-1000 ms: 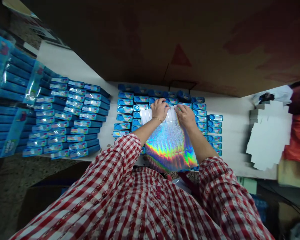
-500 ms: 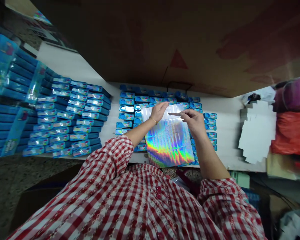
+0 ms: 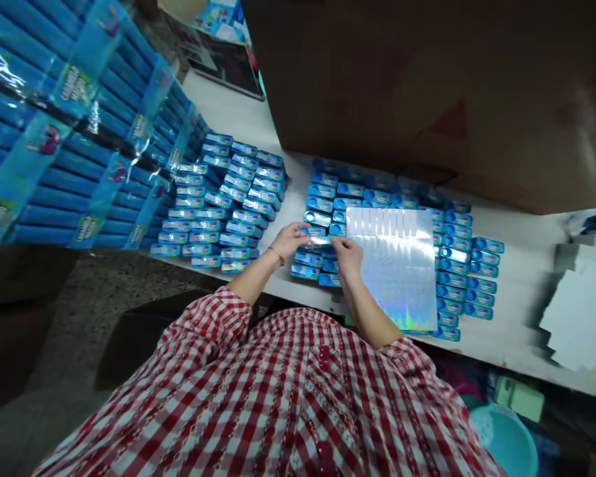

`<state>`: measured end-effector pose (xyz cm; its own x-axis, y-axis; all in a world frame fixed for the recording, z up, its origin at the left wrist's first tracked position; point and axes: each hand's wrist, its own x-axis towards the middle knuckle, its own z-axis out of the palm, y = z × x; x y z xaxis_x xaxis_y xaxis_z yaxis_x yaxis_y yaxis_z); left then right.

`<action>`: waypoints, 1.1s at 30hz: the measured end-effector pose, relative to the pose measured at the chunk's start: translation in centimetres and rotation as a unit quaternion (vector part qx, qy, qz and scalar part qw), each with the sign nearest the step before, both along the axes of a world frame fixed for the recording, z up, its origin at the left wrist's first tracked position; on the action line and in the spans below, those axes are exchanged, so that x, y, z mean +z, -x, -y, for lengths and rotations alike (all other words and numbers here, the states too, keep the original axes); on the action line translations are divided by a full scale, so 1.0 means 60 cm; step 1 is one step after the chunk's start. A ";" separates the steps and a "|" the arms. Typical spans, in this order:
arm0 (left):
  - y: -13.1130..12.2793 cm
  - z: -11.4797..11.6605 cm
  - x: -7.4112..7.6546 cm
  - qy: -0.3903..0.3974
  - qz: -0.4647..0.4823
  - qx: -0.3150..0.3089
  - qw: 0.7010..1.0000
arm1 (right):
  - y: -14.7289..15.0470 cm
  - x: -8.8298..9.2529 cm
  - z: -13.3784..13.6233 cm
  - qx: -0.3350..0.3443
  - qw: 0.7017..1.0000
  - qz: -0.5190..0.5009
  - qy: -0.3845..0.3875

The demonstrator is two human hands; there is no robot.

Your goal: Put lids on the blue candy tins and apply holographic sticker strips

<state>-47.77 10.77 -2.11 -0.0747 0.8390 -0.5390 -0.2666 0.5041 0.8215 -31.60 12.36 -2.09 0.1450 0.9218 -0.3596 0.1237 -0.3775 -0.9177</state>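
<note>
A shiny clear strip (image 3: 320, 242) is stretched between my two hands, over a blue box at the left of the middle rows. My left hand (image 3: 293, 240) pinches its left end, and my right hand (image 3: 347, 255) pinches its right end. Just right of my right hand, a silvery holographic sheet (image 3: 395, 265) lies on top of the rows of blue boxes (image 3: 451, 279). Its upper part shows a row of bright strips.
More blue boxes (image 3: 241, 217) stand in stacked rows to the left, beside large wrapped blue packs (image 3: 79, 146). A big cardboard box (image 3: 402, 86) overhangs the back. White cards (image 3: 581, 311) lie at the right; a turquoise basin (image 3: 511, 444) sits below the white table (image 3: 519, 331).
The view has swung left. Both hands have left the holographic sheet for the boxes on its left, and the strip from my right hand is now held between both hands.
</note>
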 end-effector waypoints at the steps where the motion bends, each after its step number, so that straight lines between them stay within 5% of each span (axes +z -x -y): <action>1: 0.022 0.002 -0.007 0.004 -0.021 0.005 1.000 | 0.024 -0.011 0.006 0.008 0.999 0.027 -0.014; 6: 0.076 -0.013 -0.045 0.020 -0.105 0.027 0.994 | 0.087 -0.040 0.007 0.051 0.973 0.201 -0.102; 16: 0.065 -0.034 -0.090 0.008 -0.103 0.034 0.994 | 0.100 -0.046 -0.002 0.136 0.900 0.403 -0.096; 20: 0.056 -0.022 -0.105 0.002 -0.218 0.043 0.975 | 0.090 -0.036 -0.001 0.187 0.851 0.484 -0.087; 25: 0.045 0.016 -0.101 -0.083 -0.361 -0.084 0.925 | 0.061 -0.019 0.007 0.337 0.756 0.537 -0.165; 28: 0.044 0.028 -0.093 -0.062 -0.410 -0.169 0.894 | 0.052 -0.018 0.008 0.414 0.706 0.544 -0.184; 30: 0.048 0.025 -0.085 -0.021 -0.439 -0.166 0.883 | 0.043 -0.019 0.005 0.428 0.706 0.537 -0.173; 33: 0.040 0.007 -0.063 -0.030 -0.485 -0.109 0.867 | 0.005 -0.022 -0.005 0.392 0.746 0.510 -0.175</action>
<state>-50.19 10.36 -5.87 -0.3039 0.9149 -0.2657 0.6615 0.4033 0.6322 -31.88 12.67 -3.40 -0.4543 0.8785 -0.1476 0.8809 0.4183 -0.2215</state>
